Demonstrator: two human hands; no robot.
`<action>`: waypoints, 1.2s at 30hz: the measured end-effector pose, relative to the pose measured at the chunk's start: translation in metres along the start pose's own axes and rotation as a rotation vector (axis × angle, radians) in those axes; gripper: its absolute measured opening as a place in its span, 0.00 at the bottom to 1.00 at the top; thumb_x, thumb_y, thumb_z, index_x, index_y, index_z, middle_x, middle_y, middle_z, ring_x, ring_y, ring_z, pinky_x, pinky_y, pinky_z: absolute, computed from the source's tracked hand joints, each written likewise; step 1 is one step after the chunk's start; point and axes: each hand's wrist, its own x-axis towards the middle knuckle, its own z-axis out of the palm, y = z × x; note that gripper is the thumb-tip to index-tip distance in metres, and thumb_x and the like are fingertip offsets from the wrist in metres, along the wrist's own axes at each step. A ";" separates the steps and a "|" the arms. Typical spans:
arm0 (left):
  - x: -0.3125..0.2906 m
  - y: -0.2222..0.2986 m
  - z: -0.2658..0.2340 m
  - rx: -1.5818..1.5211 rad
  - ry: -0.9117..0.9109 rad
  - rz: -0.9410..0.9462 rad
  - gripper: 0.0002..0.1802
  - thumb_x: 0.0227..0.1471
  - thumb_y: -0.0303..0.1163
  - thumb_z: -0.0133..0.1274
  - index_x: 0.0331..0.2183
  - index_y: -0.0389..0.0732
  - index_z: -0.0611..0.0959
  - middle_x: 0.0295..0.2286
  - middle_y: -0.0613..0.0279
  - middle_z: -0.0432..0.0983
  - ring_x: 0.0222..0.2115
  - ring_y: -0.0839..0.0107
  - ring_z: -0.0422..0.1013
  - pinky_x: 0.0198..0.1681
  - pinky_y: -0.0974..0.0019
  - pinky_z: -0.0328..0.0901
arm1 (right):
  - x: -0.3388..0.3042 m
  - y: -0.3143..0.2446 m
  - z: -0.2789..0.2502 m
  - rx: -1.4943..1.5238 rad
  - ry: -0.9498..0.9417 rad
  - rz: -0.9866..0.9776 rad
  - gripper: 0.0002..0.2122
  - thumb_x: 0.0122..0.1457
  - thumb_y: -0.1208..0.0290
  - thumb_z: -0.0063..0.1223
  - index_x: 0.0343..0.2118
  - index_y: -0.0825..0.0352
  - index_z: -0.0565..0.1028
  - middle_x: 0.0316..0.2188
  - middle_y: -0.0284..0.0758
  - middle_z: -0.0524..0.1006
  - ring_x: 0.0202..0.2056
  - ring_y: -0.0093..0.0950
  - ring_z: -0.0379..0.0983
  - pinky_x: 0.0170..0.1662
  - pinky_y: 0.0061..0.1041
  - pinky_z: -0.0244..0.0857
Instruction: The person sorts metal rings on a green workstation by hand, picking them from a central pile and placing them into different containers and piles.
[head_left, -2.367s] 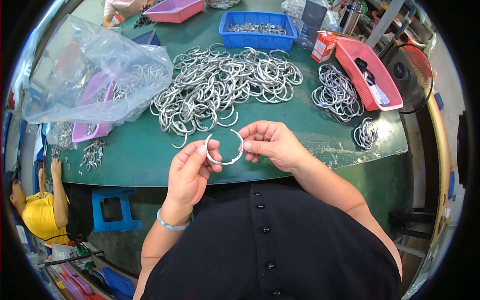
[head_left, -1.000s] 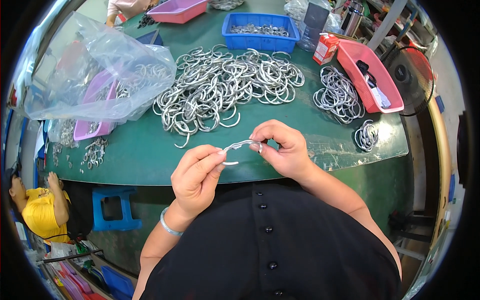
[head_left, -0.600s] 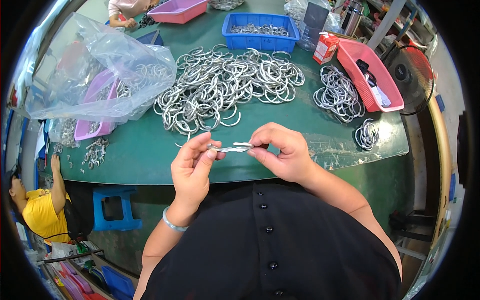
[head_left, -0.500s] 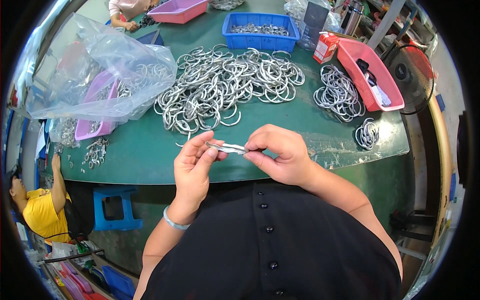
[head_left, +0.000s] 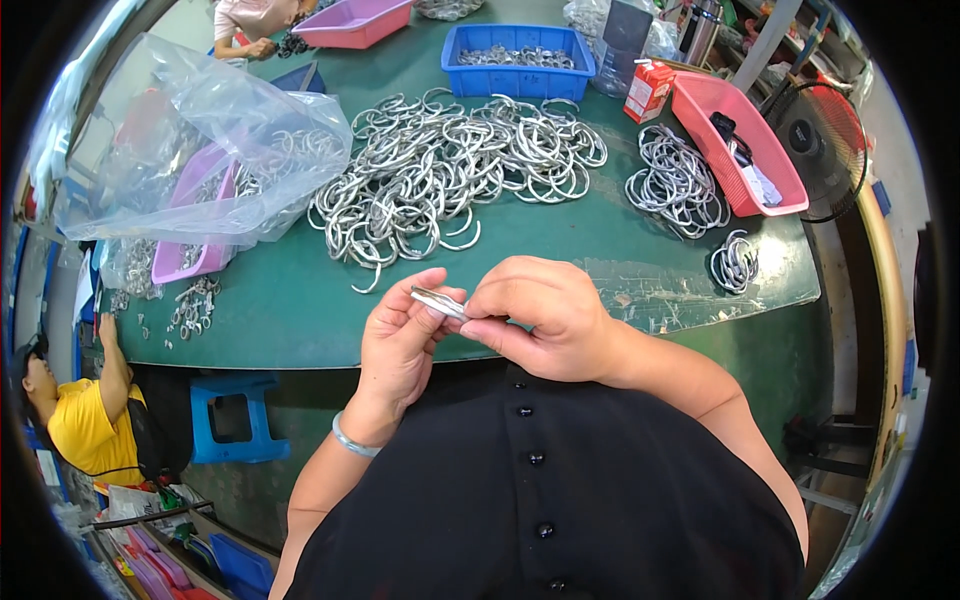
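Note:
Between my hands, just in front of the table's near edge, is a silvery metal ring, open like a cuff bangle (head_left: 437, 302) and seen nearly edge-on. My left hand (head_left: 392, 345) pinches its left end between thumb and fingers. At the right end, the thumb and fingertips of my right hand (head_left: 545, 318) close on it and hide part of it. Beyond them a large heap of similar C-shaped metal rings (head_left: 430, 165) spreads over the green table (head_left: 290, 320). A smaller heap of rings (head_left: 665, 180) and a little bundle of rings (head_left: 735, 262) lie to the right.
A blue bin (head_left: 520, 82) of small metal parts stands behind the heap. A pink basket (head_left: 740, 180), a red carton (head_left: 649, 92) and a fan (head_left: 815, 150) are at right. Clear plastic bags (head_left: 250, 120) cover the left. A person in yellow (head_left: 90, 425) sits by a blue stool (head_left: 235, 390).
My right hand has moved left, closer to my left hand. The ring has tilted, its right end now lower, and less of it shows.

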 end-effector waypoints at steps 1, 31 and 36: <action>0.000 0.000 0.000 -0.008 0.007 -0.018 0.14 0.50 0.24 0.45 0.42 0.36 0.70 0.33 0.58 0.73 0.31 0.73 0.70 0.35 0.72 0.66 | 0.000 0.000 0.000 0.000 0.000 0.000 0.07 0.40 0.79 0.56 0.24 0.67 0.71 0.20 0.35 0.71 0.23 0.32 0.68 0.25 0.26 0.62; -0.018 0.040 -0.002 1.538 -0.211 1.102 0.14 0.27 0.14 0.54 0.26 0.34 0.78 0.26 0.54 0.69 0.23 0.60 0.67 0.25 0.66 0.64 | -0.016 0.024 -0.002 -0.015 -0.063 -0.006 0.11 0.39 0.85 0.51 0.29 0.68 0.70 0.23 0.34 0.72 0.25 0.33 0.70 0.27 0.26 0.64; -0.018 0.040 -0.003 1.502 -0.217 1.152 0.15 0.27 0.14 0.54 0.26 0.34 0.78 0.26 0.54 0.69 0.22 0.61 0.68 0.25 0.66 0.64 | -0.014 0.020 -0.001 -0.045 -0.035 -0.075 0.12 0.37 0.86 0.51 0.28 0.67 0.69 0.23 0.34 0.72 0.26 0.33 0.70 0.27 0.26 0.64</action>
